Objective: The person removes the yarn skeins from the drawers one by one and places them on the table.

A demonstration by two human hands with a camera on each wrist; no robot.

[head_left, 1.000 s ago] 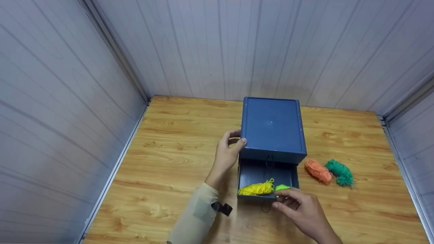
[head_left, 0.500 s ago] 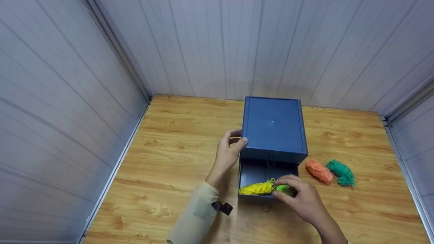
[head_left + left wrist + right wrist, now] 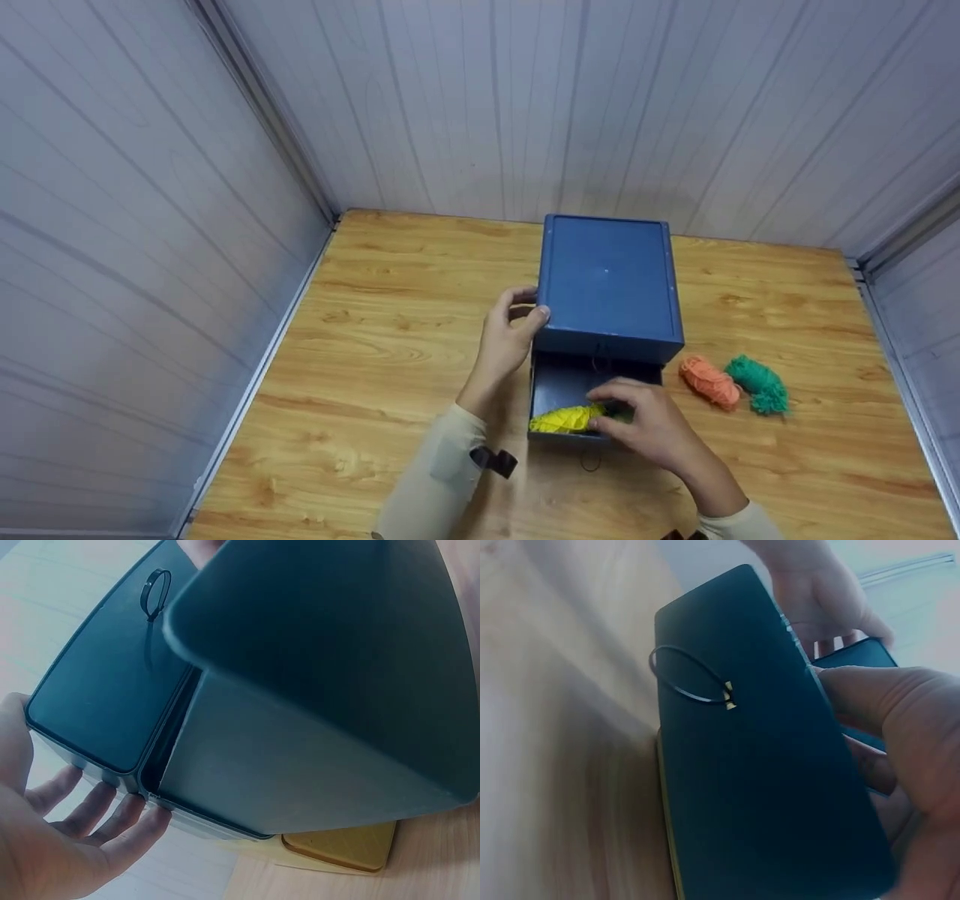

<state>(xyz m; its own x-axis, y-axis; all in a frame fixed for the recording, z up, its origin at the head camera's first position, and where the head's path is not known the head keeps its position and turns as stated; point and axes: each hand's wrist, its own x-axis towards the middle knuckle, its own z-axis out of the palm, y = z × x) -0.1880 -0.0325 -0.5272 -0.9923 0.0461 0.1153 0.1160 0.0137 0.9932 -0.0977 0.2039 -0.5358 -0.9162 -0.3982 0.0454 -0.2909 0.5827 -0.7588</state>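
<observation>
A blue two-tier drawer cabinet [image 3: 611, 277] stands on the table with its lower drawer [image 3: 555, 375] pulled out. My left hand [image 3: 502, 341] grips the cabinet's left front corner, thumb at the top edge and fingertips against the side. A skein of yellow yarn [image 3: 562, 420] lies along the drawer's front. My right hand [image 3: 649, 420] reaches into the drawer, thumb and fingers around the skein's right end. Bright green yarn is mostly hidden beneath this hand. In the right wrist view, the drawer front, with its black loop handle [image 3: 690, 675], hides the yarn.
Right of the cabinet, a coral yarn skein [image 3: 709, 382] and a teal-green one [image 3: 757, 382] lie side by side on the wooden table [image 3: 390, 315]. Pale panel walls [image 3: 450, 105] enclose the back and sides. A mustard-coloured part [image 3: 337, 847] shows below the drawer in the left wrist view.
My right hand has moved from the drawer's front edge into the drawer and left, over the bright green yarn to the yellow skein's end. The left hand keeps its hold on the cabinet.
</observation>
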